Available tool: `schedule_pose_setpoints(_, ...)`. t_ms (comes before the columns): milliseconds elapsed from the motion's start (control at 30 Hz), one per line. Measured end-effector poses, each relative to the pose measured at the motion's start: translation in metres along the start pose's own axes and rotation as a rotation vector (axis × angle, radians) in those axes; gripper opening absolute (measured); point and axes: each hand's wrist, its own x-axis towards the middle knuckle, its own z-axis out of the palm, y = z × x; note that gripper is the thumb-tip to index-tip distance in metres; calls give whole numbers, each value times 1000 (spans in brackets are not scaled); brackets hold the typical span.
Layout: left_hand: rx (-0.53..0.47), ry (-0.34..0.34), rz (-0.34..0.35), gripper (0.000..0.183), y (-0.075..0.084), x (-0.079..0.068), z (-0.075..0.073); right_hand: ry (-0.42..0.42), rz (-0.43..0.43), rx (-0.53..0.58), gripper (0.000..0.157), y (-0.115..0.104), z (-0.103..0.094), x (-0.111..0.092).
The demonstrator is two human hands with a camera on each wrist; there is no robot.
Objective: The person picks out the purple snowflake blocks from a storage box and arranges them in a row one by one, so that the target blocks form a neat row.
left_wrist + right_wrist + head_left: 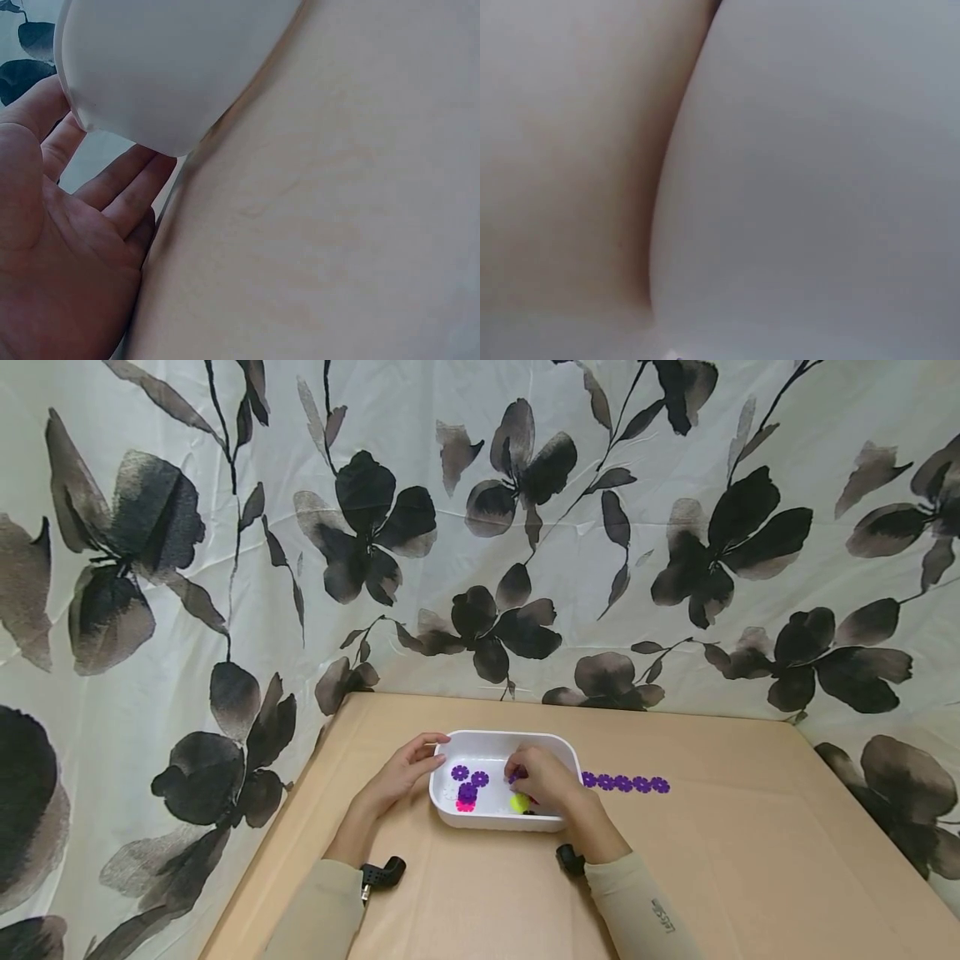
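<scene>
A white tray (495,821) stands in front of me, its pale outer wall (172,67) looming in the left wrist view. My left hand (397,777) touches the tray's left end with fairly straight fingers (139,191) against the rim and outer side. Inside the right half, my right hand (551,781) pinches a purple flower-shaped piece (516,776), mostly covered by the fingers. Several purple flower pieces (480,778) lie at the left inside, near a pink piece (465,806). Beneath the right hand are a yellow piece (519,802) and a small dark one. The right wrist view shows only tray wall (802,187) and tabletop.
Right of the tray, a row of purple flower pieces (624,783) runs along the light wooden-coloured table (750,860). Behind and to the left hangs a white cloth (420,410) with dark flowers. The table's left edge lies close to my left arm.
</scene>
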Motion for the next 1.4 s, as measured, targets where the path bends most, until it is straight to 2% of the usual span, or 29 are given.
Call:
schedule_pose_setpoints(200,-1,3,-2,41,-1,0,1,16,1,89,18,0,-4,-2)
schedule_pose_setpoints(367,-9,0,-4,41,0,0,1,48,-40,132,19,2,-11,-3)
schedule_pose_setpoints(633,4,-9,6,47,0,1,0,189,-6,211,21,6,-37,-13)
schedule_pose_setpoints(1000,10,-2,7,46,0,1,-2,401,37,331,27,37,-67,-29)
schedule_pose_setpoints(1167,7,0,5,46,1,0,-1,465,44,318,26,51,-78,-39)
schedule_pose_setpoints(1400,3,1,-1,47,0,0,0,523,107,297,27,72,-93,-57)
